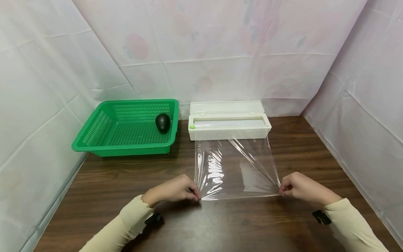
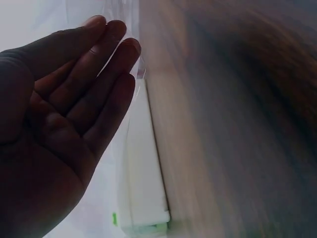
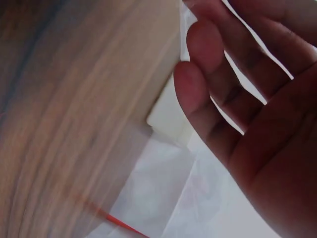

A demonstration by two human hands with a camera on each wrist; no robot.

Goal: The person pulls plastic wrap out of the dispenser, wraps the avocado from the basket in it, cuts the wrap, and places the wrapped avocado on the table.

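A sheet of clear plastic wrap [image 1: 233, 171] stretches from the white wrap dispenser box [image 1: 230, 133] toward the person. At its near left corner the left hand [image 1: 176, 189] pinches the film between thumb and fingertips. The right hand [image 1: 303, 187] pinches the near right corner the same way. Between the hands the near edge is pulled nearly straight. The dispenser's lid [image 1: 226, 106] stands raised at the back, and a green slider [image 1: 192, 127] sits at the left end of its front rail. In the left wrist view, the dispenser [image 2: 143, 168] appears beyond the fingers.
A green plastic basket [image 1: 94, 148] stands on the left of the dark wooden table [image 1: 132, 175]. One dark avocado [image 1: 162, 122] lies inside it, toward the right. White patterned sheets [image 1: 201, 52] hang behind the table and along both sides.
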